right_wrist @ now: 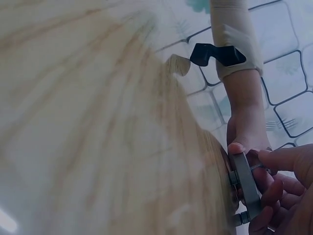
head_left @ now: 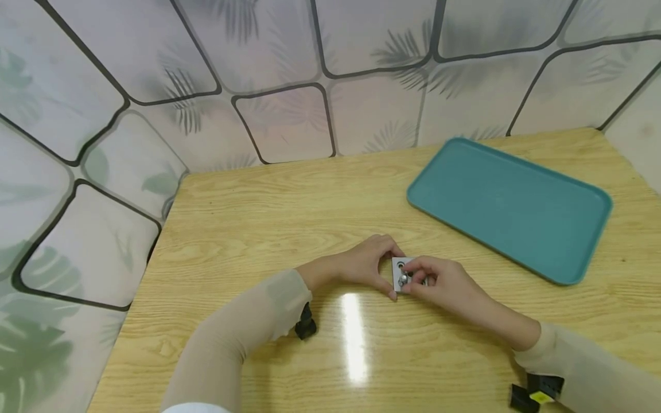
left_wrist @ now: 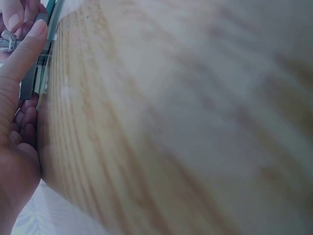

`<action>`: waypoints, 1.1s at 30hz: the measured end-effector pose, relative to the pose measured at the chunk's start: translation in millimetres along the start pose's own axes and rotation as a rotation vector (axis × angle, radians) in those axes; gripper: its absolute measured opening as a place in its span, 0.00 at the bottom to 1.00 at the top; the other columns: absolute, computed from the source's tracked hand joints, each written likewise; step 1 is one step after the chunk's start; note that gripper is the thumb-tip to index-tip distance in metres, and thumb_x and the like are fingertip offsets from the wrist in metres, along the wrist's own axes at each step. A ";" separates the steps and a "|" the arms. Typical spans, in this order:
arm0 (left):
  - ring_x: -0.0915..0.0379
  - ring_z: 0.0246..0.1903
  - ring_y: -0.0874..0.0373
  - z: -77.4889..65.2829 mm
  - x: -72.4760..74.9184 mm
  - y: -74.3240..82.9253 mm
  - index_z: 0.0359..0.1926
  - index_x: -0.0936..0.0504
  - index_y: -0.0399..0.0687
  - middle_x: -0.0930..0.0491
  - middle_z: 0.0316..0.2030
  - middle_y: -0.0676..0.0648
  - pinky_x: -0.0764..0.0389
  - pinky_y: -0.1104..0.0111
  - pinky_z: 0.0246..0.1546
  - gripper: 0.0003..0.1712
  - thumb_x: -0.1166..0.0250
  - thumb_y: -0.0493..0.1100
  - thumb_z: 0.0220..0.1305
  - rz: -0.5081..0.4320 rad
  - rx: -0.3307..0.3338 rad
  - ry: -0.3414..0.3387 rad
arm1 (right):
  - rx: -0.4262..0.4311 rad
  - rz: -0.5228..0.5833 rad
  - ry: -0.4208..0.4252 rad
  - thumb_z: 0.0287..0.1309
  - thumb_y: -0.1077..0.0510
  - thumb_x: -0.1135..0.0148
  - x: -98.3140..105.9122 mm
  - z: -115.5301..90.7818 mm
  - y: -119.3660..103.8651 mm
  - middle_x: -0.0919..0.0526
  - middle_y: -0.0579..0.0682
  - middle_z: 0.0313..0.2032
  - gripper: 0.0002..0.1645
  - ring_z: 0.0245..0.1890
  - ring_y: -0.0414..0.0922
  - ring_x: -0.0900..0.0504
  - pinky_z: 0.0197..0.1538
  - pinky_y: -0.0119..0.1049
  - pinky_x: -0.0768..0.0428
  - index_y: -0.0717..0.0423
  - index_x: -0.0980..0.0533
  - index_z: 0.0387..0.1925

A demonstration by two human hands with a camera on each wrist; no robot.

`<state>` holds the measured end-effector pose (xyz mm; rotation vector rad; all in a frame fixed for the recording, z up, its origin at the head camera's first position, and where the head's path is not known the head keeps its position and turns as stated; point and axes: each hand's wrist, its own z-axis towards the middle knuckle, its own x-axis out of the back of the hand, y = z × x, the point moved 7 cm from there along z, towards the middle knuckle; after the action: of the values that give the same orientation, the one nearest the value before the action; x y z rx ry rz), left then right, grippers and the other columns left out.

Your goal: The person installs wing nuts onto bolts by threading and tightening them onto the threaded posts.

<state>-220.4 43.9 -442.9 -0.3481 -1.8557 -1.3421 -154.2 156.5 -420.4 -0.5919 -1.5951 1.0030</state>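
A small grey metal plate [head_left: 396, 274] with holes lies near the middle of the table. My left hand [head_left: 364, 264] holds it by opposite edges, thumb at the near corner and fingers at the far one. Bolts pass through the plate; in the right wrist view, bolt heads [right_wrist: 234, 177] stick out of its underside. A wing nut [left_wrist: 9, 37] sits on a threaded bolt, showing at the left wrist view's edge. My right hand [head_left: 446, 284] pinches at this wing nut with thumb and fingertips, which partly hide it and the plate's right side.
To the right, behind my right hand, a teal tray [head_left: 511, 212] lies on the wooden table [head_left: 258, 212]. A patterned wall covering [head_left: 289, 120] rises at the table's back and left. Black wrist devices [head_left: 306, 324] hang under both sleeves.
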 end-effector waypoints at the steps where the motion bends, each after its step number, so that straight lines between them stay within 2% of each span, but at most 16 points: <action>1: 0.39 0.43 0.62 0.1 0.5 0.1 0.52 0.28 0.49 0.28 0.47 0.53 0.36 0.74 0.44 0.40 0.21 0.55 0.39 0.002 -0.002 0.002 | -0.003 -0.003 0.001 0.52 0.56 0.30 0.6 0.1 0.1 0.18 0.42 0.25 0.13 0.17 0.35 0.34 0.21 0.29 0.34 0.56 0.20 0.40; 8: 0.38 0.44 0.63 0.6 1.0 -1.6 0.52 0.28 0.48 0.28 0.47 0.53 0.36 0.75 0.46 0.40 0.20 0.55 0.38 0.006 0.005 0.008 | -0.048 0.020 0.017 0.51 0.59 0.30 4.2 -2.7 3.0 0.19 0.46 0.25 0.10 0.20 0.35 0.29 0.23 0.29 0.30 0.58 0.20 0.35; 14: 0.38 0.44 0.63 0.5 0.8 -2.2 0.52 0.27 0.49 0.27 0.47 0.54 0.36 0.75 0.46 0.40 0.20 0.55 0.37 -0.001 0.006 0.015 | -0.018 0.011 0.011 0.51 0.61 0.31 5.0 -5.4 2.9 0.21 0.44 0.23 0.04 0.19 0.34 0.30 0.23 0.28 0.30 0.56 0.20 0.29; 20: 0.38 0.45 0.63 -0.1 0.9 -1.7 0.52 0.27 0.48 0.27 0.47 0.53 0.37 0.75 0.47 0.40 0.20 0.54 0.37 0.001 0.008 0.018 | 0.004 0.008 -0.007 0.53 0.60 0.32 4.3 -5.9 1.8 0.24 0.42 0.19 0.03 0.18 0.32 0.33 0.22 0.28 0.32 0.55 0.19 0.28; 24: 0.38 0.44 0.63 0.0 0.2 -1.2 0.52 0.27 0.48 0.28 0.46 0.53 0.36 0.75 0.46 0.40 0.20 0.54 0.37 -0.003 0.006 0.018 | 0.010 -0.019 0.018 0.54 0.61 0.33 6.9 -5.8 1.8 0.22 0.42 0.21 0.02 0.19 0.33 0.32 0.23 0.28 0.31 0.56 0.19 0.30; 29: 0.38 0.44 0.63 -0.7 -0.8 -1.2 0.52 0.28 0.48 0.28 0.47 0.53 0.36 0.76 0.45 0.40 0.20 0.55 0.38 0.002 0.010 0.009 | 0.008 -0.006 0.015 0.55 0.60 0.33 7.7 -3.9 0.8 0.19 0.44 0.26 0.09 0.21 0.33 0.30 0.23 0.28 0.30 0.58 0.20 0.38; 33: 0.39 0.43 0.62 -1.3 -0.4 -0.1 0.53 0.28 0.48 0.29 0.46 0.53 0.36 0.76 0.45 0.40 0.21 0.55 0.40 0.010 0.004 0.003 | 0.018 0.017 0.000 0.53 0.59 0.31 5.1 -1.3 -3.0 0.20 0.43 0.25 0.14 0.19 0.33 0.31 0.22 0.28 0.31 0.59 0.20 0.41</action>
<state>-219.6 42.8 -443.1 -0.3526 -1.8520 -1.3314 -154.0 159.5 -415.1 -0.5945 -1.5817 1.0289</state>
